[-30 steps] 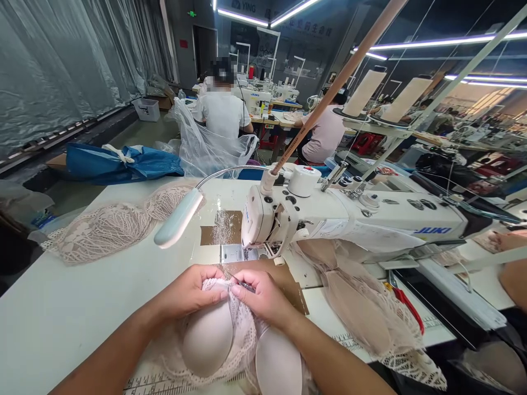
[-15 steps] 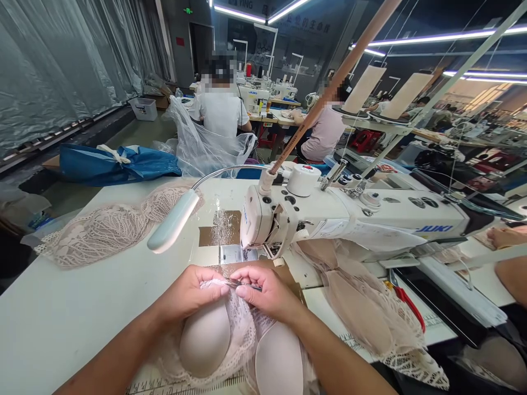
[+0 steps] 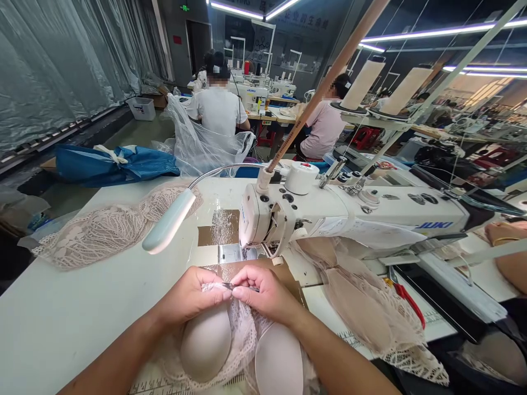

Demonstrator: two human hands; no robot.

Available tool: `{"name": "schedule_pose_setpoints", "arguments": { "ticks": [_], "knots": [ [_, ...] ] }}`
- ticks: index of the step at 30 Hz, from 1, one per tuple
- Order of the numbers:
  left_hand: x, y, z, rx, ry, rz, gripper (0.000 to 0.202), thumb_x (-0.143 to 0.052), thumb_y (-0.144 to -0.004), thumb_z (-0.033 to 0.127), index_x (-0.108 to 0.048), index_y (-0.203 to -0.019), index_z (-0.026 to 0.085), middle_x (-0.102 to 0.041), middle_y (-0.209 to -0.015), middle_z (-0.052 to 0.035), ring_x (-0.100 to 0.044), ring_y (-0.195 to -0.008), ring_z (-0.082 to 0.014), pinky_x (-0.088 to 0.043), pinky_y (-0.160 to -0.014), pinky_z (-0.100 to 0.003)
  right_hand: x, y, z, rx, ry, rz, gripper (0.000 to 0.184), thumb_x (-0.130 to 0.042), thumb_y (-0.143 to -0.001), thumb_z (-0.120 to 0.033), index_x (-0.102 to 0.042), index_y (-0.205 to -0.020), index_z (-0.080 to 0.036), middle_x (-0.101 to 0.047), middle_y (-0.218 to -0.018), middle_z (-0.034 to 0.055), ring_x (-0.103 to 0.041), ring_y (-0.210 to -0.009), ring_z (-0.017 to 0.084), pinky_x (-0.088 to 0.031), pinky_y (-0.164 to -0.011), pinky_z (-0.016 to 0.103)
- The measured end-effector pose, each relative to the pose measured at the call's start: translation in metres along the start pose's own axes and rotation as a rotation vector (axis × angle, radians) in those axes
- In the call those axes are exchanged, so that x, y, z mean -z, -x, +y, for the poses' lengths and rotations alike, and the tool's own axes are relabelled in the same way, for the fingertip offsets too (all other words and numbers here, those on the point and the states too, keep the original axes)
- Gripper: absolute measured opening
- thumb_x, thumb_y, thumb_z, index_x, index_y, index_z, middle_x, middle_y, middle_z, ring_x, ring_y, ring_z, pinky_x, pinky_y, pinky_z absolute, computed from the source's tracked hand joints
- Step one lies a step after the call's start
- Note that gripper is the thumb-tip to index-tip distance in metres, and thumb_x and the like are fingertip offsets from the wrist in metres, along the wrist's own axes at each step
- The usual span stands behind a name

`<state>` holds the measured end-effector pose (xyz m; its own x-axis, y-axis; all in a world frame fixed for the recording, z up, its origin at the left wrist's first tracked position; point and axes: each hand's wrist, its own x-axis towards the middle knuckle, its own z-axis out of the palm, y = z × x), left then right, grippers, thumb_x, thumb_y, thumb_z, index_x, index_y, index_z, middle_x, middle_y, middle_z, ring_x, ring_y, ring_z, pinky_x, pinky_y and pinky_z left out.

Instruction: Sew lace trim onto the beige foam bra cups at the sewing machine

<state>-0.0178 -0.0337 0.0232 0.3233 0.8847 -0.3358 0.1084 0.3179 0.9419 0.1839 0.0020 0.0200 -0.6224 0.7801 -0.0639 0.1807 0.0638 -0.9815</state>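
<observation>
A pale beige lace bra with two smooth moulded cups lies in front of me at the sewing machine. The upper lace edge of the bra is pinched between the thumb and fingers of my left hand. My right hand is closed on a slim dark metal tool, mostly covered by the fingers; its exact kind is unclear. Both sets of fingertips nearly meet at the lace edge, just below the needle area. The tool's tip touches or lies right beside the lace there.
Another lace bra lies left on the white table, and more lace bras lie under the machine arm. A lamp hangs left of the needle. Red-handled scissors lie right. Co-workers sit ahead; another person's arm shows at right.
My fingertips have drawn closer together at the lace edge, and less of the metal tool shows between them. The view has shifted slightly; the bra stays in place.
</observation>
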Motion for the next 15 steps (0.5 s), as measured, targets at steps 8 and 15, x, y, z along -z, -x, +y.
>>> {"name": "schedule_pose_setpoints", "arguments": {
  "ticks": [8,15],
  "knots": [
    [-0.003,-0.004,-0.002,-0.013,-0.069,-0.010,0.041,-0.069,-0.075,0.046,-0.052,-0.055,0.014,-0.038,-0.056,0.0037,-0.032,-0.053,-0.0093,-0.023,-0.048,-0.024,-0.006,-0.006,0.000,-0.002,0.076,0.055,0.010,-0.061,-0.083,-0.028,-0.063,-0.083,-0.018,-0.065,-0.077,0.0012,-0.058,-0.071,0.015,-0.044,-0.063,0.025],
    [0.016,0.009,0.002,0.000,-0.321,-0.052,0.029,-0.064,-0.076,0.039,-0.064,-0.092,0.015,-0.063,-0.091,-0.0053,-0.057,-0.081,-0.0221,-0.043,-0.068,-0.028,0.051,0.037,-0.020,-0.216,0.502,0.098,0.032,-0.070,-0.076,-0.044,-0.064,-0.100,-0.023,-0.065,-0.086,0.0019,-0.056,-0.073,0.019,-0.037,-0.061,0.026]
  ]
}}
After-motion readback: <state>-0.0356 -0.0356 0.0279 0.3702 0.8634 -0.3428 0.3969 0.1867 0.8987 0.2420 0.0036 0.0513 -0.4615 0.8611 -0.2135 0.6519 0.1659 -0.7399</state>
